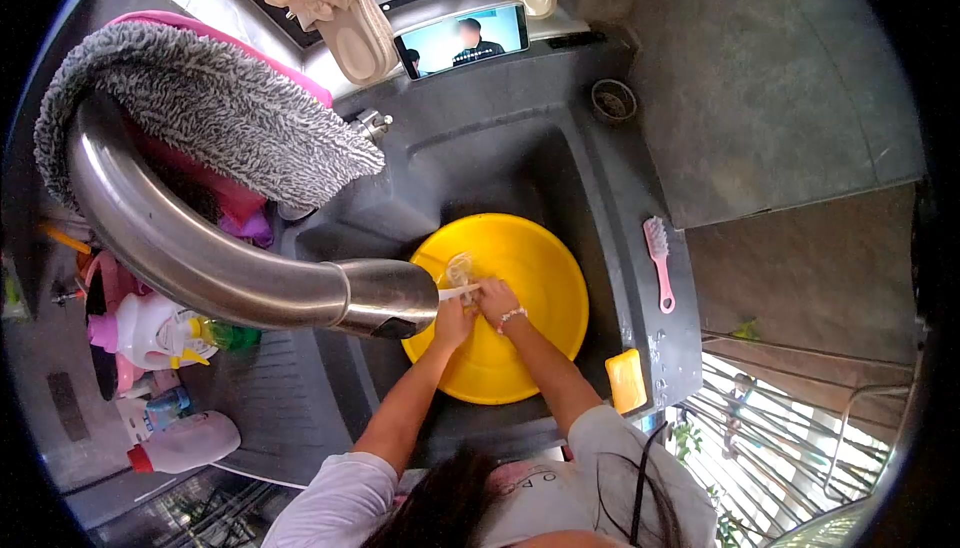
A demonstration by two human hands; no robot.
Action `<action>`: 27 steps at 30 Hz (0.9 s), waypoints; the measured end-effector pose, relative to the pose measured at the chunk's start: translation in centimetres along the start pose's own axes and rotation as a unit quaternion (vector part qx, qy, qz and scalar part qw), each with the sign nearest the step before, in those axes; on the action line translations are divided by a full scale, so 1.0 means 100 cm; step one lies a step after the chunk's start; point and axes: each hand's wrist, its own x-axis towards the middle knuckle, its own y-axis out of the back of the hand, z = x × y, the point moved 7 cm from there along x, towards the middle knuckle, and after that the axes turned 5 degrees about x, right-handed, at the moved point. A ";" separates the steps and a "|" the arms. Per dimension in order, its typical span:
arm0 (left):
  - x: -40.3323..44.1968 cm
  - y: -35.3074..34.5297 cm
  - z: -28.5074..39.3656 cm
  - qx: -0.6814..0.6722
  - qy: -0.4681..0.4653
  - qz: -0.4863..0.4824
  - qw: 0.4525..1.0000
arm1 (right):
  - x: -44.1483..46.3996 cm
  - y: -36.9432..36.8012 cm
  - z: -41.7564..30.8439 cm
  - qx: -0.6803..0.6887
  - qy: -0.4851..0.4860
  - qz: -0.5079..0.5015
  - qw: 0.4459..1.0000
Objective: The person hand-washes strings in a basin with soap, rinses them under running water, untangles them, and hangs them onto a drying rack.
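Both my hands are close together over the yellow basin [550, 293], which sits in the dark sink. My left hand [455, 322] has its fingers closed, beside the faucet's end. My right hand [496, 300], with a beaded bracelet [511, 317] at the wrist, is closed too and touches or nearly touches the left. A pale strip [460, 291] runs from the faucet's end to my fingers; whether it is running water or a solid piece I cannot tell. Just beyond my fingers is a whitish, see-through looped shape [459, 268]. What lies within my fingers is hidden.
A big metal faucet [230, 268] arches in from the left, with a grey shaggy cloth [220, 98] behind it. A pink brush [659, 263] and yellow soap bar [627, 381] lie right. Sandals [358, 43] and a phone [465, 43] stand behind; bottles [185, 441] are left.
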 end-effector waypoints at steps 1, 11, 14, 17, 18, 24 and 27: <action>0.004 -0.002 -0.004 -0.082 0.034 -0.015 0.996 | -0.013 0.063 -0.029 0.072 -0.061 -0.009 0.996; 0.003 -0.017 -0.036 0.068 -0.010 0.008 0.998 | -0.012 0.051 0.055 -0.086 -0.189 0.222 0.953; -0.001 -0.019 -0.061 -0.063 0.072 0.025 0.995 | -0.039 0.093 0.039 0.190 -0.218 0.181 0.940; 0.011 -0.005 -0.066 -0.161 0.076 0.130 0.975 | -0.041 0.106 0.059 0.194 -0.207 0.309 0.908; 0.017 -0.013 -0.074 -0.163 0.076 0.130 0.975 | -0.034 0.103 0.068 0.192 -0.208 0.308 0.908; 0.006 -0.058 -0.119 -0.424 0.242 0.152 0.859 | -0.034 0.068 0.091 0.573 -0.212 0.324 0.723; 0.002 -0.066 -0.128 -0.151 0.221 0.139 0.954 | -0.042 0.076 0.085 0.403 -0.300 0.328 0.800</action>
